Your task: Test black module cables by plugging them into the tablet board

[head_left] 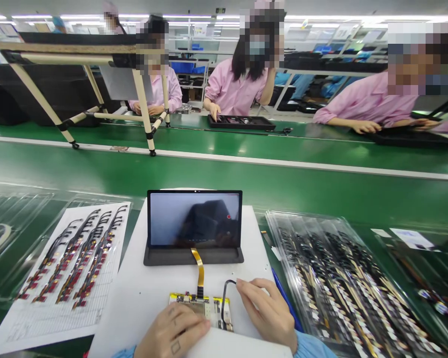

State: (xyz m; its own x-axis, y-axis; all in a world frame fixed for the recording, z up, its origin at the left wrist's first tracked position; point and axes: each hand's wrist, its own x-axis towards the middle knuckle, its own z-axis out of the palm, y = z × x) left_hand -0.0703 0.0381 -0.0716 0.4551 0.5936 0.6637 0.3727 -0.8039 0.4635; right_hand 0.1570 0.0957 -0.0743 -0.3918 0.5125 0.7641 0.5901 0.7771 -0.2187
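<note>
A circuit board with yellow tape along its far edge lies on a white work surface, partly hidden by my left hand. That hand is closed over the board's left part, its fingers bent and its thumb out of sight. A short black cable arches up from the board's right side. My right hand pinches the cable's free end between thumb and fingertips. An orange flex ribbon joins the board to a tablet-like screen, which stands upright in a black holder and shows a blurry grey picture.
A white panel covers the board's near edge. To the left, paper carries rows of small cabled parts. Clear trays full of similar parts lie right, beside a blue pen-like object. Co-workers in pink sit across the green line.
</note>
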